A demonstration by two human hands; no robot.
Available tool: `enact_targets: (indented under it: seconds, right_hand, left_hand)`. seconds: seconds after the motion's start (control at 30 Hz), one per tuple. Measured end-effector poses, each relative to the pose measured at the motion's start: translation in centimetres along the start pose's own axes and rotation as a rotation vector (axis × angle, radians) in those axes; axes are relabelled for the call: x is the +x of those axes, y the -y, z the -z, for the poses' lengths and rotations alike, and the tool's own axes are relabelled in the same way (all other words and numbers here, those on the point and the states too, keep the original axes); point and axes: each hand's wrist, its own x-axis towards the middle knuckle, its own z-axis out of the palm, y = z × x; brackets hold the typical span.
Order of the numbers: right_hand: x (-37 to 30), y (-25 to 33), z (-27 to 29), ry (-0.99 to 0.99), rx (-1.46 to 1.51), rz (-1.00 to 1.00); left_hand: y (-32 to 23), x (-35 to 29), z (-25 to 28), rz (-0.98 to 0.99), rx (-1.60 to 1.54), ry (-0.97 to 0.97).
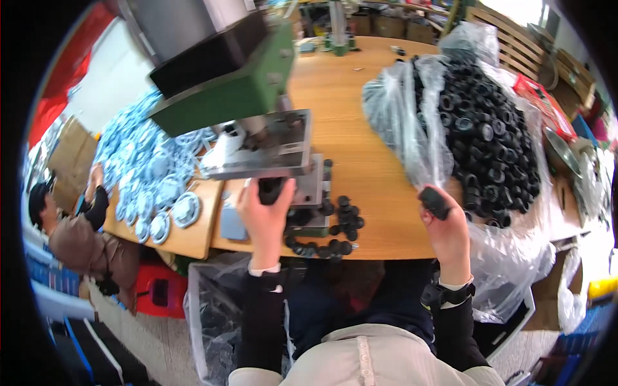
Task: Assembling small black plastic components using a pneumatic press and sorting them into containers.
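My left hand (261, 225) has its thumb and fingers closed round a black round plastic part (271, 189), just under the front edge of the metal tooling plate (296, 149) on a green bench press (222, 93). Out to the right, my right hand (449, 235) grips a black ribbed plastic cap (435, 202) between thumb and fingers, beside a clear plastic bag (421, 138). Several small black knobs (347, 219) lie in short rows by the press base, between my hands.
A heap of black plastic caps (489, 141) spreads out of the bag at the right. Light blue corded discs (151, 174) are piled at the left, near another person (90, 248). A lined bin (196, 321) stands below the wooden table (386, 235).
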Motion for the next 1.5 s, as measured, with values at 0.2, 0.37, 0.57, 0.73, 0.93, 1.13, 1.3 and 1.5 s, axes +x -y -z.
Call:
enact_targets:
  seconds: [0.2,0.37,0.57,0.73,0.93,1.13,1.3,1.5]
  right_hand:
    - [5.0,-8.1,-8.1,0.127,-0.919,0.176]
    - [7.5,-11.0,-11.6,0.104,-1.028,0.358]
    - [7.9,-12.8,-11.0,0.046,-0.657,0.171]
    - [9.7,-11.8,-14.0,0.094,-1.069,0.156]
    - [9.8,-11.7,-15.6,0.063,-1.290,0.159]
    - [9.0,-10.8,-14.5,0.149,-1.337,0.117]
    - [3.0,-5.0,-9.9,-0.048,-1.217,0.436]
    - [-1.0,4.8,11.7,-0.841,-1.745,0.516]
  left_hand:
    - [4.8,-8.4,5.4,-0.071,0.154,-0.194]
    - [13.4,-21.1,13.8,0.453,0.307,-0.169]
    - [19.3,-30.8,17.3,0.825,0.451,-0.067]
    - [21.9,-30.1,15.0,0.835,0.639,0.045]
    - [14.3,-12.0,9.9,-0.010,0.333,-0.013]
    - [14.9,-4.6,3.9,-0.150,0.669,0.259]
    - [14.7,-4.9,5.6,0.040,0.619,0.394]
    - [15.1,-4.3,5.5,0.093,0.498,0.465]
